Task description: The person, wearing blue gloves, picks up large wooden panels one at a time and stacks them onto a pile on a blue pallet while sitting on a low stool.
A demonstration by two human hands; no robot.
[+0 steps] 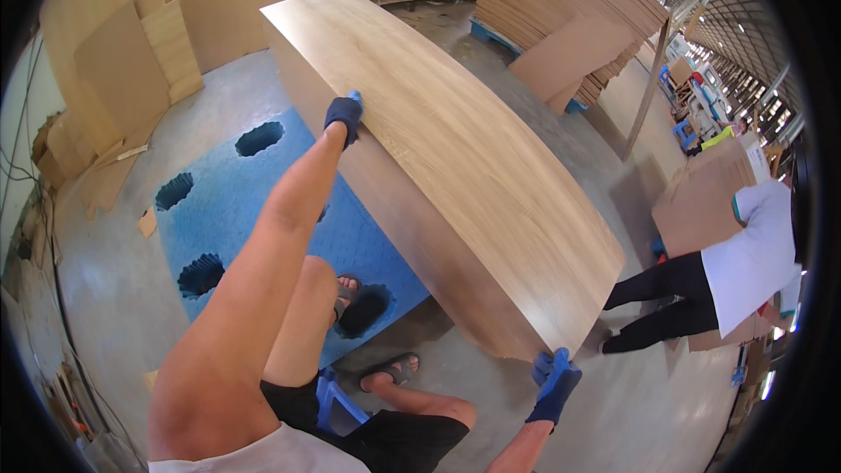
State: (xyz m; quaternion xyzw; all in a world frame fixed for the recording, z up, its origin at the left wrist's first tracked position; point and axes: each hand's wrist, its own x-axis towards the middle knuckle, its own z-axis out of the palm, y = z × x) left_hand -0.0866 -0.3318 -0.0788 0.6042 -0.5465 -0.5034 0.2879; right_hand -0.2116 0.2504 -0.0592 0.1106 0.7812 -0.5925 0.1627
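Note:
A long panel with a light wood grain (pixel 455 158) lies flat on top of a tall stack (pixel 412 219), whose brown side faces me. My left hand (pixel 344 116), in a dark blue glove with lighter blue fingers, is closed at the panel's near long edge, toward its far end. At the near right corner, my right hand (pixel 556 377) wears a matching glove and pinches the panel's edge. The undersides of both grips are hidden.
A blue plastic pallet (pixel 289 158) with dark holes lies under my feet, beside a blue stool (pixel 337 407). Brown sheets (pixel 569 9) are piled at the back right. Another person (pixel 745 245) bends by cardboard at the right. Large boards (pixel 114 52) lean at the left.

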